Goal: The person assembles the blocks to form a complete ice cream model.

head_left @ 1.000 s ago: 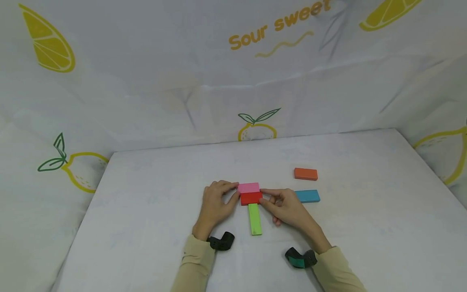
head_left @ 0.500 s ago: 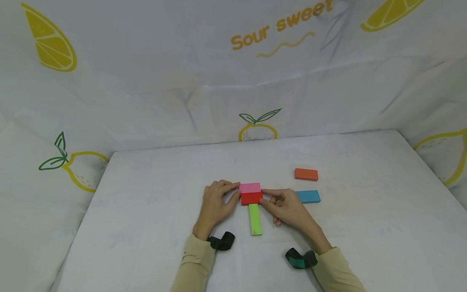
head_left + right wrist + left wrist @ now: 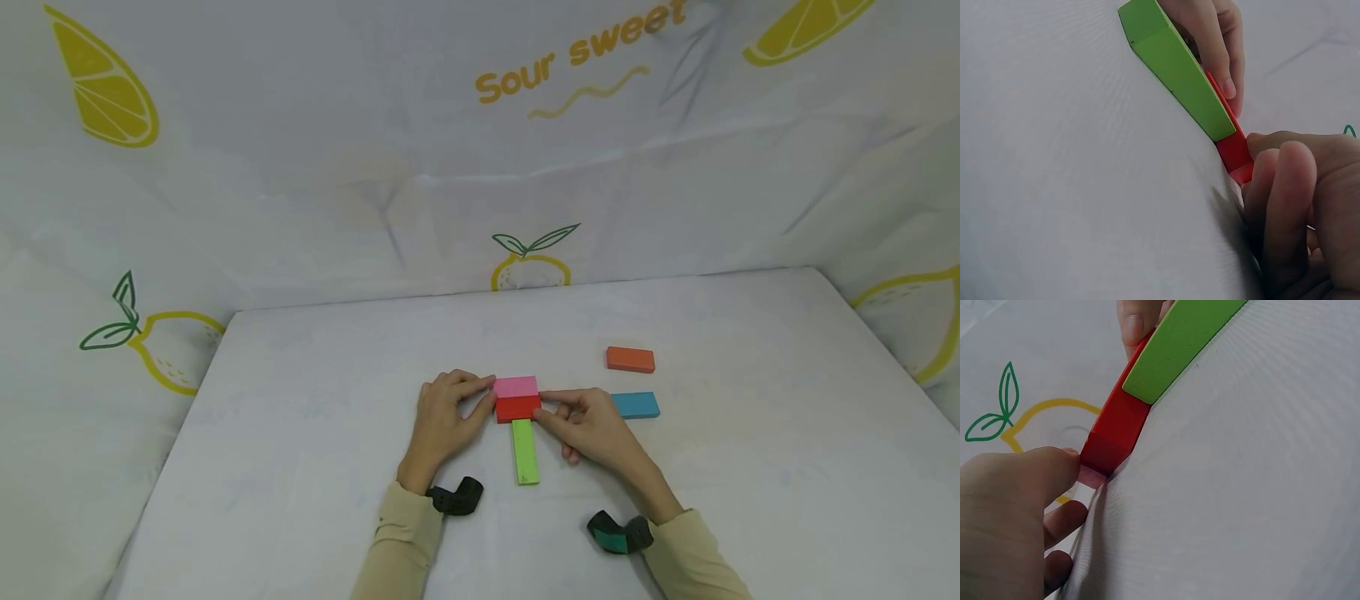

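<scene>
A pink block (image 3: 516, 386) and a red block (image 3: 517, 408) lie side by side with their long sides touching. From the red block's near side a light green block (image 3: 525, 452) runs toward the person. My left hand (image 3: 442, 421) touches the left ends of this pair, index finger at the pink block and thumb at the red one. At the right ends, my right hand (image 3: 596, 429) does likewise, its other fingers curled under. In the left wrist view the green block (image 3: 1175, 353) meets the red block (image 3: 1119, 425); only a bit of the pink block (image 3: 1092, 476) shows.
An orange block (image 3: 630, 360) lies farther back on the right. Nearer, a blue block (image 3: 637, 405) is partly hidden behind my right hand. The white cloth-covered table (image 3: 300, 467) ends at a white sheet printed with lemons.
The pink block has shifted slightly to the right and now lines up better with the red block. Both hands stay almost where they were; the whole view has drifted slightly.
</scene>
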Demonstrator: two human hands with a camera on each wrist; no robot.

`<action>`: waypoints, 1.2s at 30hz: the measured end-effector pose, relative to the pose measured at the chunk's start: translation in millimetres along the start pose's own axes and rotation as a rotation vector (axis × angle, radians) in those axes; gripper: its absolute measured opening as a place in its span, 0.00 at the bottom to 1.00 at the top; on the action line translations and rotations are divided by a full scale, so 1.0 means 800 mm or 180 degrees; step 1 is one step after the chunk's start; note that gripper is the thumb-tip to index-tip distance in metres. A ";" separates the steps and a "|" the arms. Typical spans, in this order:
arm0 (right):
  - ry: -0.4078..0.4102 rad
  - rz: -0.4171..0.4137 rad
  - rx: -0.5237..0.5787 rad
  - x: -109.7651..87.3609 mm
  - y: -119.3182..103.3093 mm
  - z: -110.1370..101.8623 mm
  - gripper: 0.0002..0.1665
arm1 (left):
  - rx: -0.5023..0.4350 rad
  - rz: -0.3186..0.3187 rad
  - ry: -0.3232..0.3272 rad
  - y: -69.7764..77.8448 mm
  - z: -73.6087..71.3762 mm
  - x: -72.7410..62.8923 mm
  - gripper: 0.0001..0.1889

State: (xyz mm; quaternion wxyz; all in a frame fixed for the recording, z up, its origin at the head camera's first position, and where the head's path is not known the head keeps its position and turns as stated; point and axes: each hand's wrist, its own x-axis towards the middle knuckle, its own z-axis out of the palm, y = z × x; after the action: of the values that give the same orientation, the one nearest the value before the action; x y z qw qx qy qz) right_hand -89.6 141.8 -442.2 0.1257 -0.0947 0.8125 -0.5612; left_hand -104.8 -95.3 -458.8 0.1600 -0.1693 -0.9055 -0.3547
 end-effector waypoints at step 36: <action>0.0067 0.0041 -0.0069 0.000 0.001 0.001 0.26 | 0.0026 -0.0056 0.0042 0.000 0.002 0.000 0.13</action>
State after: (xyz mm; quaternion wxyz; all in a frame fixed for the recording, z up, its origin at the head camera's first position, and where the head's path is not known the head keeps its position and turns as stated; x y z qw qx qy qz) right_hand -89.3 141.1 -442.9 0.1198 -0.0849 0.8205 -0.5525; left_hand -104.9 -93.9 -460.0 0.1636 -0.1584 -0.9073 -0.3535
